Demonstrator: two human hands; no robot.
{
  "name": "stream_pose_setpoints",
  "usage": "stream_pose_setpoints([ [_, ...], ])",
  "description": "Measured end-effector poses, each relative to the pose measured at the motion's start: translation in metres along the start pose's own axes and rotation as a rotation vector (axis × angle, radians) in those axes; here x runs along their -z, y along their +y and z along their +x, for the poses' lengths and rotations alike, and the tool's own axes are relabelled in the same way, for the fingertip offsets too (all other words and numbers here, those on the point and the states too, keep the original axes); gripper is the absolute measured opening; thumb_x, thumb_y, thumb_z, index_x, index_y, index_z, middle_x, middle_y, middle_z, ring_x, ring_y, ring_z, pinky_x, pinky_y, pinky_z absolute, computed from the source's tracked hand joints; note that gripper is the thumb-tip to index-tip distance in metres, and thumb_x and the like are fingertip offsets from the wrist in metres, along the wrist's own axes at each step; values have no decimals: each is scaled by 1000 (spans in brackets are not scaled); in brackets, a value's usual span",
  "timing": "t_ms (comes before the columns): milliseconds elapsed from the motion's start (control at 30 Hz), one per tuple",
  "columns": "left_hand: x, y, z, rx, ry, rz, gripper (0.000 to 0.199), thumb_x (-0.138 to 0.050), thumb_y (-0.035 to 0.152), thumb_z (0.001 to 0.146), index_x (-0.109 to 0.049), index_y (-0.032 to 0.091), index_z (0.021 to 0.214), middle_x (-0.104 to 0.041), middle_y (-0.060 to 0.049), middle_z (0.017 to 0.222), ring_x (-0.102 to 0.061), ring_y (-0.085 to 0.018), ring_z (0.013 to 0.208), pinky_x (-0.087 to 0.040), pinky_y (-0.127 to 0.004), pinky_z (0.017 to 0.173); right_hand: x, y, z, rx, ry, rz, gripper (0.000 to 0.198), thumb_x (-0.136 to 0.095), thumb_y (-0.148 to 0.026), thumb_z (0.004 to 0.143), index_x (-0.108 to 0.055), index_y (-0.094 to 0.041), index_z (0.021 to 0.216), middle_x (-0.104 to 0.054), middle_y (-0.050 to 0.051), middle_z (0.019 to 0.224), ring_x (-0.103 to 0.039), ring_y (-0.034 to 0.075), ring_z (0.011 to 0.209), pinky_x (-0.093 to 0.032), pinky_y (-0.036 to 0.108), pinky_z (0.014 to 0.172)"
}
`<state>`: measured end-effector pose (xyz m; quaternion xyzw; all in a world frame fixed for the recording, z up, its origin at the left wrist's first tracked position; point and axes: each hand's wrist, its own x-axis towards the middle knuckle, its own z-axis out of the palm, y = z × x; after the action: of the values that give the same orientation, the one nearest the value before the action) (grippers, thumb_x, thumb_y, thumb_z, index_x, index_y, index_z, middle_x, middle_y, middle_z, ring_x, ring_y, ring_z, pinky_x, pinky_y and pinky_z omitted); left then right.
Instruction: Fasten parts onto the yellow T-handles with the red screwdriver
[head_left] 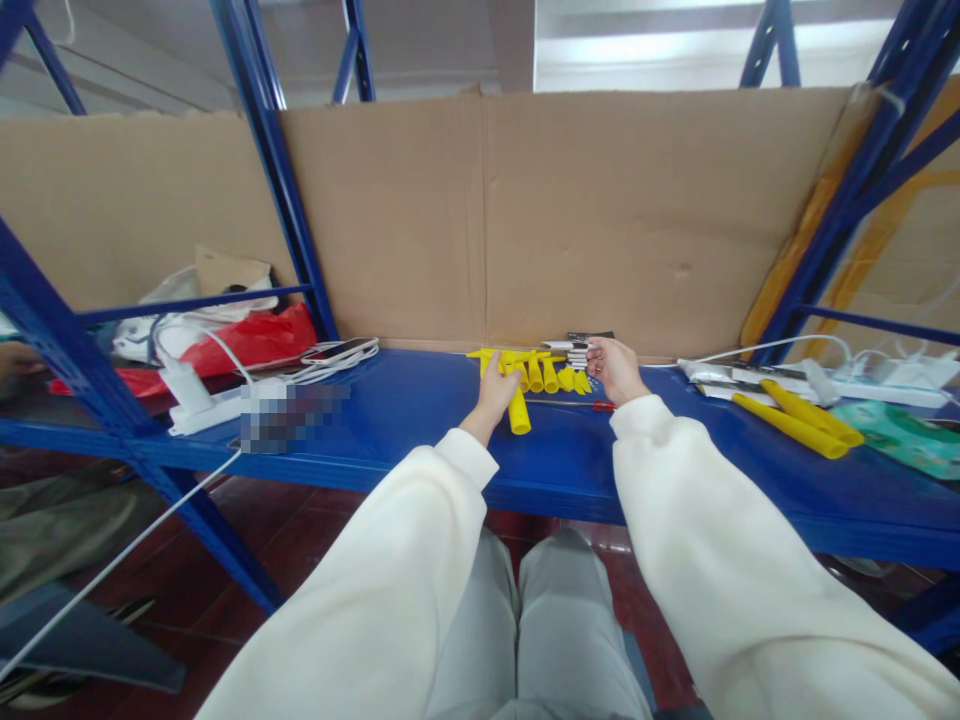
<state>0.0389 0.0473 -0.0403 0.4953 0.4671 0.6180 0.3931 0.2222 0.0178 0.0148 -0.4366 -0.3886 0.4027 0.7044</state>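
Observation:
My left hand (491, 392) is closed around a yellow tapered plastic handle (519, 414), whose round wider end points down toward the shelf's front edge. Beside it lie several more yellow handles (535, 375) in a row, and a few small yellow pieces (574, 381) just right of them. My right hand (616, 370) pinches at a thin silver metal piece (568, 346) above a small stack of similar metal pieces (577, 361); its fingertips are partly hidden. A screwdriver with a red handle (603, 406) lies in front of the yellow pieces.
The blue shelf (420, 420) is backed by cardboard (600, 220). On the right are two yellow handles (795, 425), cables and a green packet (892, 437). A power strip (217, 408), a phone (337, 351) and a red bag (251, 338) occupy the left. Blue posts (277, 170) flank the bay.

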Motion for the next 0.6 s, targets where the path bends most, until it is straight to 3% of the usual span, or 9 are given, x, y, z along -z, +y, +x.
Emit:
stream_pose_setpoints([
  [200,-6,-4,-4,24,-110,59,83,-74,14,77,-45,17,155,-76,-9,100,-71,-19,72,-57,-32,78,21,-12,41,-1,121,-158,18,-64,-7,80,-55,-20,72,-53,-6,53,-41,6,39,-30,16,36],
  [333,-9,-7,-5,9,-136,21,83,-76,16,77,-46,16,154,-74,-6,87,-72,-21,73,-58,-35,82,31,-16,65,13,135,-215,21,-65,-7,81,-51,-22,75,-51,-8,54,-41,5,40,-32,16,38],
  [600,-5,-11,-4,-60,-155,37,75,-77,17,77,-55,18,148,-73,-6,84,-72,-24,80,-57,-38,89,33,-1,89,-103,236,-280,20,-53,-3,87,-54,-21,79,-50,-7,52,-42,7,38,-34,16,35],
])
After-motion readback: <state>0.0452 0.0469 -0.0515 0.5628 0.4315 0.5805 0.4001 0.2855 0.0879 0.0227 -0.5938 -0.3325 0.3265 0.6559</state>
